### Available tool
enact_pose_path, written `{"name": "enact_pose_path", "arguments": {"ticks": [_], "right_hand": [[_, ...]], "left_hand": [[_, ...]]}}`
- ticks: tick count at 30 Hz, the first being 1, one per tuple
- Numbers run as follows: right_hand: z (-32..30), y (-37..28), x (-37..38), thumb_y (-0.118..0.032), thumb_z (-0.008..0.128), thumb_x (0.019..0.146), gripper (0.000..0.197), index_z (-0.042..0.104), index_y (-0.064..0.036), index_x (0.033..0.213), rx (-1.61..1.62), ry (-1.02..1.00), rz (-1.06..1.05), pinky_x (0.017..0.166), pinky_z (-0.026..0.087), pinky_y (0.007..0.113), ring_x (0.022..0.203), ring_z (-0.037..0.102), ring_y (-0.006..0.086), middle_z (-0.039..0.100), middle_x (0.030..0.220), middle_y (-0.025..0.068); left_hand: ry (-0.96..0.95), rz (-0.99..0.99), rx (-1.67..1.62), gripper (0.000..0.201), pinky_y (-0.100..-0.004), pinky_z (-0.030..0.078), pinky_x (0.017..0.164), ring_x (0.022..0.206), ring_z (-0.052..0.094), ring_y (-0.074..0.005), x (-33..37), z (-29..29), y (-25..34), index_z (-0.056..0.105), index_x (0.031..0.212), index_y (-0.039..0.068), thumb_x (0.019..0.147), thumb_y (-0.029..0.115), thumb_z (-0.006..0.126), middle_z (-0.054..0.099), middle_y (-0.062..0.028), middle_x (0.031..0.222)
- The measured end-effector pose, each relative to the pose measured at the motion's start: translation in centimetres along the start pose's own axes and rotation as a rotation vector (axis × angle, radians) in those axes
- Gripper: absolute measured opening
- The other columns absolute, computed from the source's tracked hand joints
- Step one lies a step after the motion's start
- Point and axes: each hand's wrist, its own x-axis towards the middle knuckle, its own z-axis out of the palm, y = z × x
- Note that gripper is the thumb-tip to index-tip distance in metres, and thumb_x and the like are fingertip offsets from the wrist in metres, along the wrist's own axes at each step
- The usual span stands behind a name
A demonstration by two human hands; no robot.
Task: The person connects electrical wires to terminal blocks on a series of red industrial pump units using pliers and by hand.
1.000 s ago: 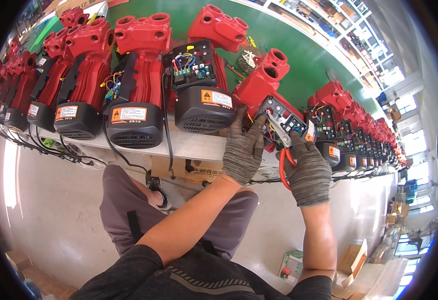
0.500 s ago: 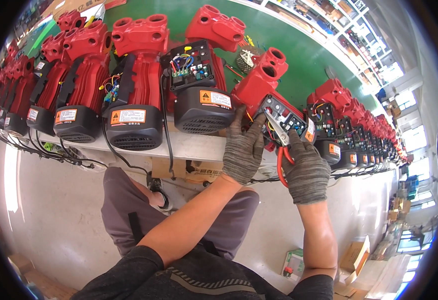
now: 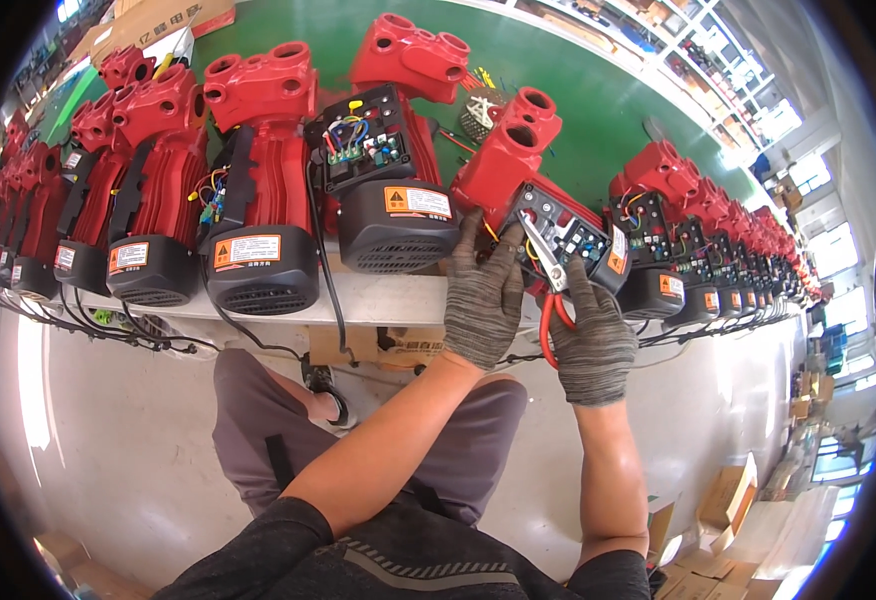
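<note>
Black-ended red pumps flank open-boxed red cast-metal pump; right grey-striped gloved hand, closed round red-handled steel pliers, still has their nose at its black box, left gloved hand alongside, hold unclear.

We see an orange-and-white label on the red pump under work, too small for us to read; a similar label on the black cover to its left bears a warning triangle; dark characters mark a cardboard box at upper left.

Matt knitted cloth gloves, shiny metal pliers, glossy painted pump
</note>
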Motion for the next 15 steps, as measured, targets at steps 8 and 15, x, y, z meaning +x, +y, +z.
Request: {"name": "enact_pose_path", "arguments": {"ticks": [8,15], "right_hand": [[-9.4,-0.4,4.2,0.002,0.065,0.093,0.045,0.060,-0.0060,0.137,0.659,0.553,0.310,0.082,0.054,0.027,0.096,0.064,0.0143,0.070,0.114,0.0076],[-4.9,-0.5,0.8,-0.022,0.083,0.081,0.045,0.064,0.0006,0.114,0.369,-0.139,0.082,0.060,0.048,0.037,0.062,0.056,0.0233,0.062,0.079,0.0149]], "left_hand": [[0.050,0.027,-0.033,0.039,-0.0426,0.037,0.111,0.134,0.043,-0.0407,0.1,0.0,0.1,0.060,0.137,0.008,0.101,0.016,0.049,0.034,-0.0276,0.149],[0.029,-0.027,-0.141,0.039,-0.0439,0.037,0.112,0.134,0.042,-0.0411,-0.2,0.1,0.0,0.060,0.137,0.008,0.099,0.014,0.051,0.033,-0.0260,0.150]]}}
